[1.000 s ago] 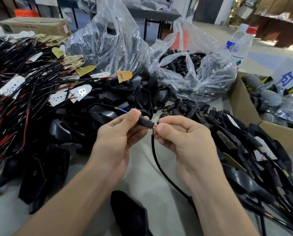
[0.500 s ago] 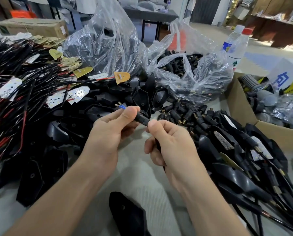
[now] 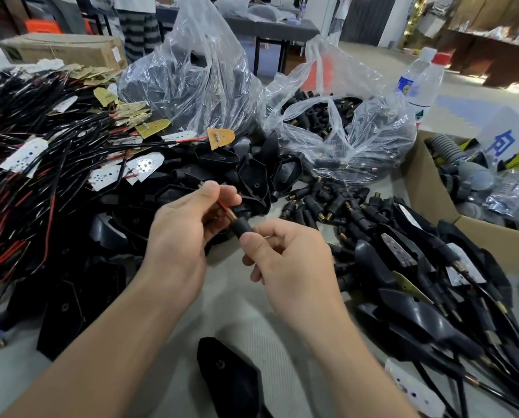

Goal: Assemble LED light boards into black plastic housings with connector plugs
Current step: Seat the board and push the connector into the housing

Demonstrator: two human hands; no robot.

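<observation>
Fingers (image 3: 252,241) of the right hand (image 3: 294,267) pinch the lower end of a black plug (image 3: 242,228), thumb against forefinger, above the middle of the table (image 3: 252,315). The plug's long axis slants from lower right to upper left, and its brass end points up and left toward the left hand (image 3: 182,236). That hand's fingers are curled, the tips pinching a thin red wire (image 3: 222,204) that meets the brass end; how far the wire sits inside cannot be made out. The plug's rear end is hidden under the right thumb, and the wire's other end is lost inside the left palm. One black housing (image 3: 231,378) lies flat at the near edge, its lower part cut off by the frame. Loose plugs (image 3: 327,206) lie heaped just beyond the right hand. Wired boards (image 3: 23,156) lie at far left in a tangle too dense to separate.
</observation>
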